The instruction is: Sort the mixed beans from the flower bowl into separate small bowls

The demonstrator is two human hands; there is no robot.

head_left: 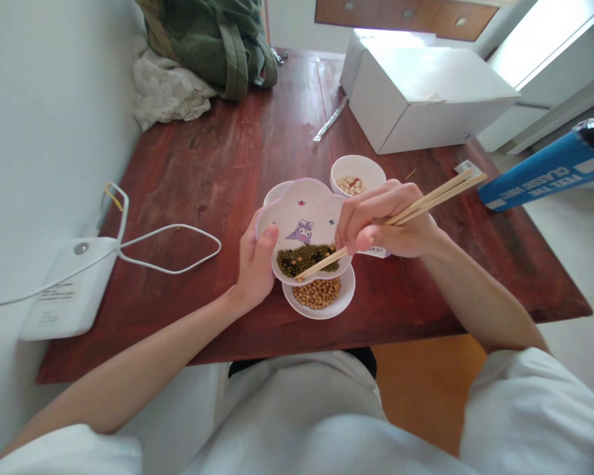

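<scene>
My left hand (258, 260) grips the left rim of a white flower-shaped plate (284, 221) with a cartoon figure printed on it. The plate is tilted toward me, and green mung beans (292, 262) mixed with some dark and tan beans lie along its near edge. Wooden chopsticks (416, 208) are held in my right hand (389, 218), their tips down among the beans. Just under the plate's near edge stands a white bowl (345, 300) of soybeans (317, 294). Behind my right hand a white bowl (359, 165) contains pale nuts or beans (350, 185). Another white bowl (276, 190) is mostly hidden behind the plate.
A white box (426, 92) and a green bag (208, 39) stand at the back of the wooden table (178, 178). On the right is a blue bottle-like cylinder (544, 168). A white power bank (76, 284) with a looped cable (171, 270) lies at the left.
</scene>
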